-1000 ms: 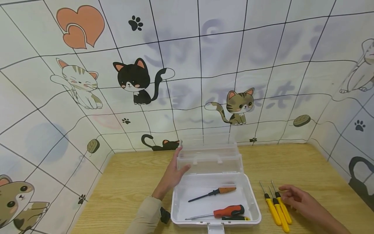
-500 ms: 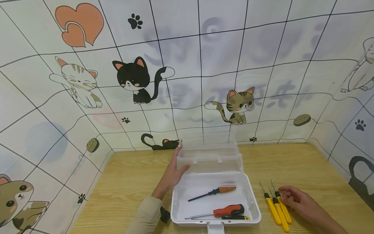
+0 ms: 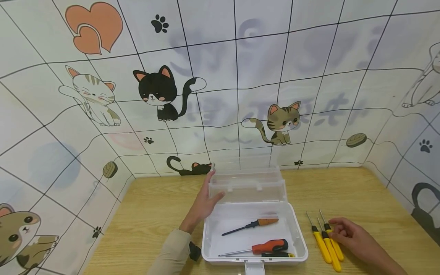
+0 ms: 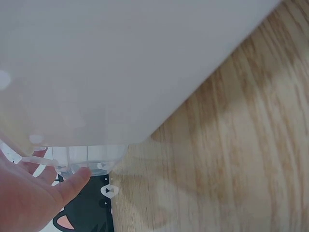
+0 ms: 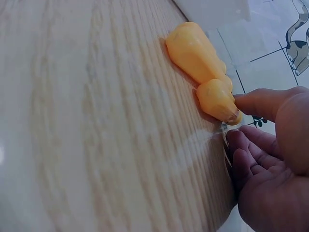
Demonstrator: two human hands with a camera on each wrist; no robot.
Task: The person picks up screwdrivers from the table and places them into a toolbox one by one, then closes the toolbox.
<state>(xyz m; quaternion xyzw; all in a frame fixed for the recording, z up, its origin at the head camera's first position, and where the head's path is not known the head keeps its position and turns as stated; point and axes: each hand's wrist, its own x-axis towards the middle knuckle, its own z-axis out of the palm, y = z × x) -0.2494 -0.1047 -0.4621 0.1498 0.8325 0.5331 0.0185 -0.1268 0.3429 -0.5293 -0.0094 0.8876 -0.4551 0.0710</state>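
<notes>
My left hand (image 3: 203, 204) holds the raised clear lid (image 3: 251, 191) of a white toolbox (image 3: 301, 244) by its left side, thumb in front and fingers behind. Inside the box lie a screwdriver with an orange-brown handle (image 3: 269, 221), a red and black screwdriver (image 3: 269, 246) and a black tool with a yellow end (image 3: 275, 254). Right of the box, three yellow-handled screwdrivers (image 3: 331, 252) lie together on the table, tips pointing away. My right hand (image 3: 355, 238) rests beside the rightmost one, fingers loosely curled. In the right wrist view its thumb (image 5: 263, 102) meets a yellow handle (image 5: 217, 100).
The wooden table (image 3: 151, 217) runs back to a wall sheet (image 3: 223, 76) printed with cats and grid lines. A small black object (image 3: 194, 252) is partly visible between my left sleeve (image 3: 173, 248) and the box. The white front latch (image 3: 254, 267) hangs down.
</notes>
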